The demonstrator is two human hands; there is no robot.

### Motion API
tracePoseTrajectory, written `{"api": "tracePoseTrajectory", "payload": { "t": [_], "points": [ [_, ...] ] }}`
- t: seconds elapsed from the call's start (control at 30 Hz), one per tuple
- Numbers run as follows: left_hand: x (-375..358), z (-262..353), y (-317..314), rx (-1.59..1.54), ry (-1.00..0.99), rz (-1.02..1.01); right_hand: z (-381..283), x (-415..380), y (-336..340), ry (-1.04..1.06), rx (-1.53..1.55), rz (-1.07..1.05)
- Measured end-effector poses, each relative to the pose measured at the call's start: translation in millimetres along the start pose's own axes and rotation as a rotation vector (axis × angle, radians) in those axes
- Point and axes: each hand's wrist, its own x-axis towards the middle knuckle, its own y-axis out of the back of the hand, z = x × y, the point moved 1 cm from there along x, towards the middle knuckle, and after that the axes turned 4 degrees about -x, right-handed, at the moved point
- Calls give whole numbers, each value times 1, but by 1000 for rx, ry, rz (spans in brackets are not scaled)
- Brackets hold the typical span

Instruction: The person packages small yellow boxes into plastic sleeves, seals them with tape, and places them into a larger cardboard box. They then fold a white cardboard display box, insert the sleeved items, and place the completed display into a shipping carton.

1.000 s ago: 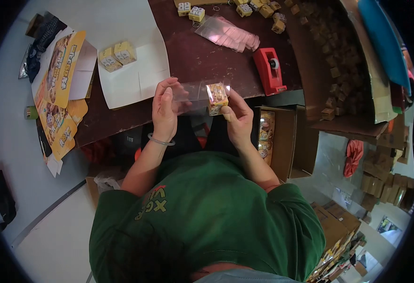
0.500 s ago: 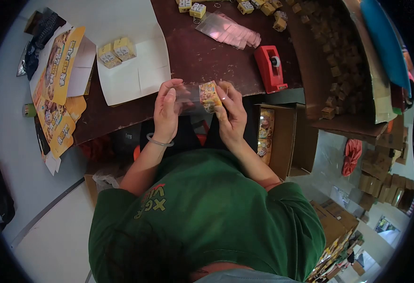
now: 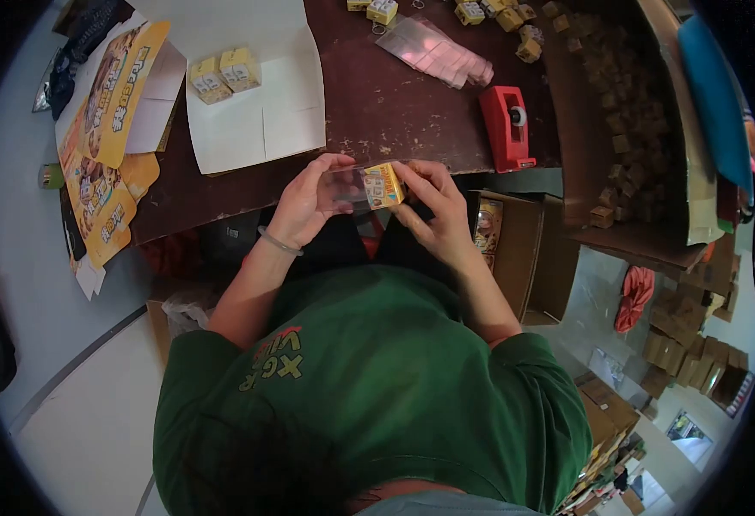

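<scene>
Between my hands is a small yellow printed box (image 3: 384, 187), gripped by the fingers and thumb of my right hand (image 3: 439, 211) from its right side. A clear plastic bag (image 3: 343, 187) extends left from the box, and the box appears at least partly inside it. My left hand (image 3: 302, 205) is closed on the bag's left end, thumb and fingers around the film. Both hands are above my lap at the table's front edge. In the white open tray (image 3: 287, 138) beyond my left hand stand a few similar small yellow boxes (image 3: 224, 74).
A red tape dispenser (image 3: 506, 129) and a pile of clear bags (image 3: 436, 53) lie on the dark red table (image 3: 360, 103). Printed yellow cartons (image 3: 107, 155) stand at left. A large carton (image 3: 696, 155) of small boxes is at right, another open carton (image 3: 515, 249) below the table edge.
The small box has turned so that a different printed face shows. My left hand has closed in on the bag, and both hands sit slightly lower in view.
</scene>
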Motion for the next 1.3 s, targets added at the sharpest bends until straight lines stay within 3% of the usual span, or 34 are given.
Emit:
{"api": "tracePoseTrajectory", "payload": {
  "t": [0.23,0.37,0.5,0.6,0.7,0.77,0.87,0.9,0.97,1.0,1.1,1.13,1.2,1.23,1.27,1.3],
  "points": [
    [-2,-2,-7,-43,11,19,5,-3,-20,277,-270,193],
    [3,-4,7,87,-90,13,-12,-1,-8,79,-108,-180],
    [0,-6,-5,57,-301,13,-4,-3,-1,-7,104,-178],
    [-4,-5,-15,32,-287,-65,10,-3,1,38,90,-118],
    [-1,-2,-15,83,-274,-64,-4,2,14,-422,606,-342],
    [1,-4,-14,192,-335,-89,-4,4,8,-337,645,-520],
    [3,-10,-13,362,-482,-131,5,9,-4,-172,598,-543],
    [-1,-11,-13,320,-444,-137,13,15,-3,-78,538,-539],
    [-2,-11,-23,229,-382,-182,16,24,8,-145,495,-555],
    [-2,-6,-20,63,-211,-274,20,29,17,-125,437,-570],
    [19,14,0,235,311,-702,10,53,35,-38,482,-888],
    [23,15,-7,260,269,-723,5,63,37,66,483,-878],
    [35,9,-11,275,199,-675,14,96,69,130,419,-645],
    [41,6,-21,405,-45,-540,27,112,93,-212,423,-441],
    [46,2,-33,524,-294,-396,59,139,117,-69,203,-157],
    [55,-3,-38,676,-461,-251,84,162,143,-177,-19,23]
  ]
}}
